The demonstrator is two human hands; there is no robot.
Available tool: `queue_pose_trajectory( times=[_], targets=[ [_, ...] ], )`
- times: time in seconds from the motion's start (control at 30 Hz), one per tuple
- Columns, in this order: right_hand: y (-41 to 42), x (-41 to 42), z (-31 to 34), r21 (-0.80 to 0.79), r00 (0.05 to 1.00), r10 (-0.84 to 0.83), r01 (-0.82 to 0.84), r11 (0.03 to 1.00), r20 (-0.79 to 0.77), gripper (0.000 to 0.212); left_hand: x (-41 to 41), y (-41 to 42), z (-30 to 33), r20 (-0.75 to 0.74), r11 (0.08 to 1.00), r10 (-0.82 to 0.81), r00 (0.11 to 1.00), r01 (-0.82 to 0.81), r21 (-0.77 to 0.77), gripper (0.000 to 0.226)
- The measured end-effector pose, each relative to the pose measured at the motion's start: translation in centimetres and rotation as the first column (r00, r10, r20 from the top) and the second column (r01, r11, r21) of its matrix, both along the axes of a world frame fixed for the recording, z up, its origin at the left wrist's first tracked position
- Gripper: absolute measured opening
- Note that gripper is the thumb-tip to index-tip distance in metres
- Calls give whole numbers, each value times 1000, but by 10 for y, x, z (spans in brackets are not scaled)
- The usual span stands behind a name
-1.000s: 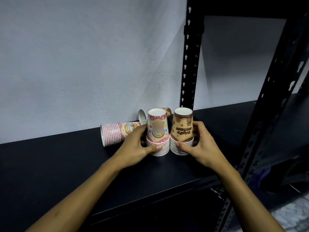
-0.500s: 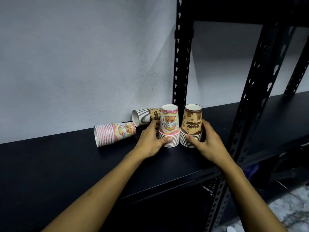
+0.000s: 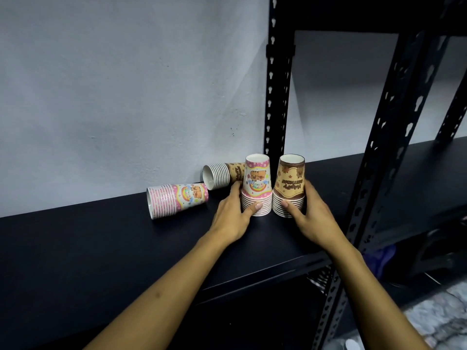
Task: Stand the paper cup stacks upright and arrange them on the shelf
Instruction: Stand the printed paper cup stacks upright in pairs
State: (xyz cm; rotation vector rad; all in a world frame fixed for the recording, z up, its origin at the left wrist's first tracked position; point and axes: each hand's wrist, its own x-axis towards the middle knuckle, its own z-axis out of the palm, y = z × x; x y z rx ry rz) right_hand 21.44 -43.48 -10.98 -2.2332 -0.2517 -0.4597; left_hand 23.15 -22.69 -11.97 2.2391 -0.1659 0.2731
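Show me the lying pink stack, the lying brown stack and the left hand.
lying pink stack (image 3: 177,201), head view, middle of its side
lying brown stack (image 3: 222,176), head view, ribbed rims
left hand (image 3: 233,215), head view, its back

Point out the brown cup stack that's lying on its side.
It is the brown stack by the wall, behind the left hand, rims facing left. The other brown stack stands rims-down, gripped by the right hand.

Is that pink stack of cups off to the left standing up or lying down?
Lying down. The pink cup stack rests on its side on the shelf, rims pointing left, apart from both hands.
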Motion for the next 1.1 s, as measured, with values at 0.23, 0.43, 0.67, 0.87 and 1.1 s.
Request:
queue_pose_trajectory(
  times=[0.23, 0.43, 0.67, 0.87, 1.1],
  targets=[
    [3, -14, 1, -310, 956, -209, 138, 941, -207, 95, -26, 2, 7, -61, 979, 48, 997, -34, 202, 96],
    [15, -50, -17, -518, 941, -298, 178, 837, -158, 66, -63, 16, 3, -63, 890, 36, 997, -3, 456, 71],
    [57, -93, -12, -609, 948, -246, 74, 789, -203, 56, -90, 65, 14, 97, 773, -23, 995, -44, 633, 69],
    [124, -82, -5, -611, 971, -40, -116, 783, -236, 54, -62, 125, 41, 233, 677, 19, 972, -184, 713, 72],
    [175, -26, -7, -569, 969, 57, -188, 800, -240, 51, -15, 165, 34, 224, 633, 112, 968, -243, 735, 76]
  ],
)
